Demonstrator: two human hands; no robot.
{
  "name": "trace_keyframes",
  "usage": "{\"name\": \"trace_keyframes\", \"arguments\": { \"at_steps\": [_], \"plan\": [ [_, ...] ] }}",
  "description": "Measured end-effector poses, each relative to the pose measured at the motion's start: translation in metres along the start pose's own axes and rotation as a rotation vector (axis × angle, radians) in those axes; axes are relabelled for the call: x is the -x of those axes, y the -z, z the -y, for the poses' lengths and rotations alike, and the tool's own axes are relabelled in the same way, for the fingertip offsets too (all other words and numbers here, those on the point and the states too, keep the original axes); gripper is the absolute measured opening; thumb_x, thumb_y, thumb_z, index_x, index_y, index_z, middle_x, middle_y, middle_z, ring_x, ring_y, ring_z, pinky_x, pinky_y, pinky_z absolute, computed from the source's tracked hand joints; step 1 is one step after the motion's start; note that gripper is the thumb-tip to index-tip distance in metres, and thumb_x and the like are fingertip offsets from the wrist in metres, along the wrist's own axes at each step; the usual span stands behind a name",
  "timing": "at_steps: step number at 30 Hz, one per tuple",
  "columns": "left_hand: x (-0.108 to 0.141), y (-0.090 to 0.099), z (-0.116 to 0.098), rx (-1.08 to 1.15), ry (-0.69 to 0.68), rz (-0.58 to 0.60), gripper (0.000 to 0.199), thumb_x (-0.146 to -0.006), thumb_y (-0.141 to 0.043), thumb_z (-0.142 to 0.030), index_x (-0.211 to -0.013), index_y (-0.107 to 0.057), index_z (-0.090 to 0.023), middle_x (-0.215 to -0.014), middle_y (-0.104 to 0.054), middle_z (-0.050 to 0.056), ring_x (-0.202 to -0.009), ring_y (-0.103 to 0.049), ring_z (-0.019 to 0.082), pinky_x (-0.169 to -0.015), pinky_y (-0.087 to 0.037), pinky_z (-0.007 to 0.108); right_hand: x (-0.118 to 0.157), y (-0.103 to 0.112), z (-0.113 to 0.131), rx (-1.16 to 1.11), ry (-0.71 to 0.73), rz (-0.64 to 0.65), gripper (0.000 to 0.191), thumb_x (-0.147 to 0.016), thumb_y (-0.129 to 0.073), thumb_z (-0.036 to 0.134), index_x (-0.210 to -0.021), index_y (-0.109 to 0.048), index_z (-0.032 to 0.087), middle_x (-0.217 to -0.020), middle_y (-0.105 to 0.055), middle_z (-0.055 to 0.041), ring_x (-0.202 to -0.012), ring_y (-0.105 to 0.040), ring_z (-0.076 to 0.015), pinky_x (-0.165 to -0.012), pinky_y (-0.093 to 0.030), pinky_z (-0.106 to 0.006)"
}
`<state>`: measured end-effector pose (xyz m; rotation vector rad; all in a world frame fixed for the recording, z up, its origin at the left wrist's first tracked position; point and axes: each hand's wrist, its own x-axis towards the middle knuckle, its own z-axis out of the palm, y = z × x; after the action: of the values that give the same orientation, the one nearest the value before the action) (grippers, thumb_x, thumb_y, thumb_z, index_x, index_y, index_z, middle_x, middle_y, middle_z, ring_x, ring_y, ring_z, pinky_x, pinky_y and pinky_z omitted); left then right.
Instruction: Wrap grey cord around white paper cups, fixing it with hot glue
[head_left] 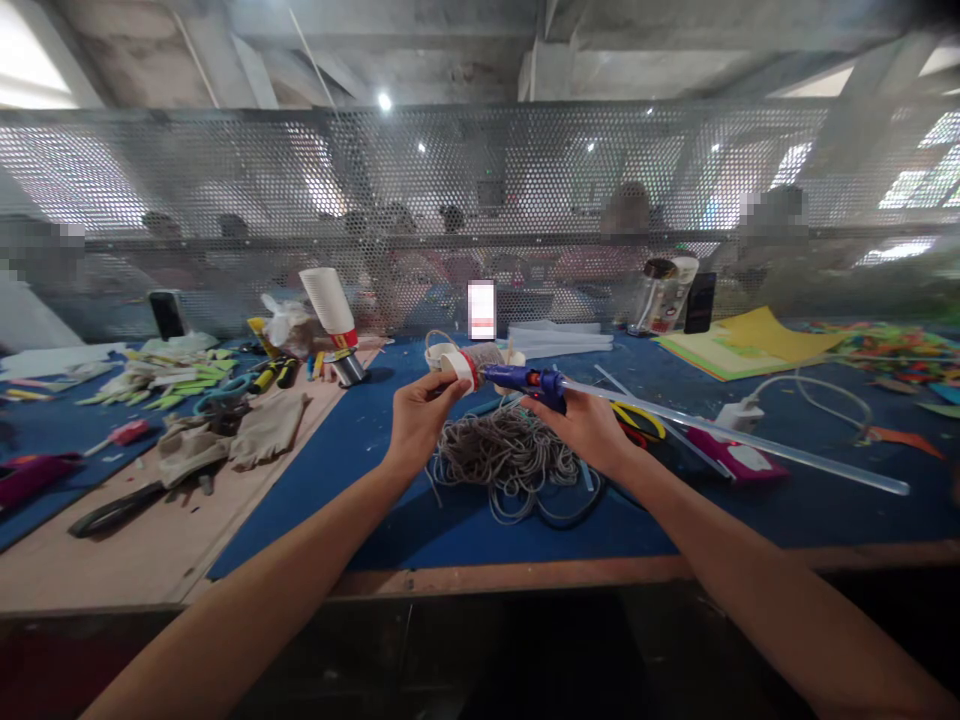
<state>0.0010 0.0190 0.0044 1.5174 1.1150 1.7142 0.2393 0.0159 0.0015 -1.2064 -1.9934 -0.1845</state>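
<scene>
My left hand (421,415) is closed on a paper cup (459,368), white and red, tipped on its side, with grey cord wrapped round part of it. In my right hand (589,425) is a blue hot glue gun (525,378), its nozzle pointing left at the cup. A long clear glue stick (742,436) sticks out from the back of the gun to the right. Below both hands lies a loose heap of grey cord (510,450) on the blue mat. Behind the cup is a pale object with a loop handle (436,345), partly hidden.
A leaning stack of paper cups (327,298), gloves (268,428) and paper scraps (165,375) are on the left. Yellow-handled scissors (641,420), coloured sheets (739,345) and a white plug with cable (739,415) lie right. A perforated screen (525,215) stands behind; people are beyond it.
</scene>
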Motion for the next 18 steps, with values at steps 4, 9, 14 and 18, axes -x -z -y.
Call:
{"name": "trace_keyframes", "arguments": {
  "at_steps": [4, 9, 14, 18],
  "plan": [
    [-0.0003, 0.0002, 0.0000, -0.009, -0.013, -0.001, 0.027, -0.072, -0.079, -0.036, -0.087, -0.079, -0.015, -0.083, -0.074, 0.004, -0.074, -0.061, 0.015, -0.074, -0.048, 0.026, 0.0006, -0.0010, -0.0008, 0.007, 0.004, -0.003, 0.049, -0.091, -0.047, 0.063, -0.104, -0.068, 0.021, -0.074, -0.071, -0.0067, -0.071, -0.067, -0.0258, -0.064, -0.041, -0.031],
    [-0.0004, 0.0001, 0.0011, 0.003, -0.004, -0.002, 0.028, -0.071, -0.080, -0.038, -0.087, -0.079, -0.014, -0.082, -0.074, 0.004, -0.073, -0.061, 0.015, -0.073, -0.048, 0.026, 0.0003, -0.0003, -0.0010, 0.000, 0.007, 0.007, 0.049, -0.091, -0.047, 0.063, -0.103, -0.068, 0.021, -0.072, -0.071, -0.0063, -0.069, -0.067, -0.0255, -0.063, -0.040, -0.031],
    [-0.0006, 0.0006, 0.0021, 0.005, 0.002, 0.003, 0.031, -0.071, -0.080, -0.039, -0.090, -0.079, -0.014, -0.086, -0.075, 0.005, -0.075, -0.062, 0.016, -0.074, -0.048, 0.027, -0.0002, -0.0004, -0.0010, -0.006, 0.001, 0.002, 0.048, -0.090, -0.048, 0.063, -0.104, -0.068, 0.021, -0.072, -0.070, -0.0064, -0.069, -0.066, -0.0254, -0.063, -0.040, -0.032],
    [0.0001, 0.0009, 0.0015, -0.011, -0.004, 0.012, 0.029, -0.072, -0.079, -0.038, -0.089, -0.079, -0.014, -0.086, -0.075, 0.005, -0.076, -0.063, 0.016, -0.075, -0.049, 0.027, -0.0007, -0.0004, -0.0002, -0.014, -0.009, 0.011, 0.048, -0.090, -0.047, 0.063, -0.105, -0.068, 0.022, -0.074, -0.070, -0.0067, -0.069, -0.065, -0.0250, -0.063, -0.040, -0.032]
  ]
}}
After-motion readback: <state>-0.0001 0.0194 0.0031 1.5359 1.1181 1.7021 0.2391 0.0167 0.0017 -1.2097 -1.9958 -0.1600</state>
